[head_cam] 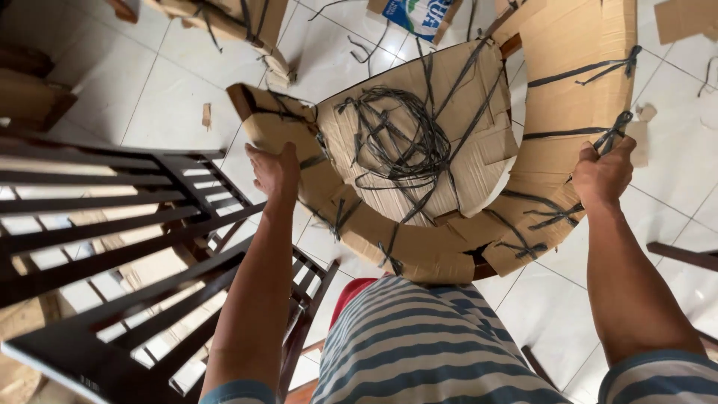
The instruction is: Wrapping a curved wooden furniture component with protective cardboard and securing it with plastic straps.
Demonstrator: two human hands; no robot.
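The person stands over a curved piece of furniture wrapped in cardboard (449,239) — it looks like a chair with a rounded back, bound all over with dark plastic strapping (404,142). Both hands hold it by the curved rim, one at each side, which keeps the awkward shape balanced and level in front of the striped shirt (426,344). The left hand (275,170) is closed over the wrapped edge on the near left, fingers curled over the cardboard. The right hand (603,173) is closed on the right limb of the curve, and seems to pinch a knot of strapping there, though the fingertips are hidden.

Room is tight on the left: a dark wooden slatted chair (127,247) lies just beside the left forearm, its rails reaching close to the bundle. Another wrapped piece (232,22) lies further off on the white tiled floor (149,97), with cardboard scraps (206,115) about. The right side has more bare tile — only a dark wooden rail (684,256) crosses it.
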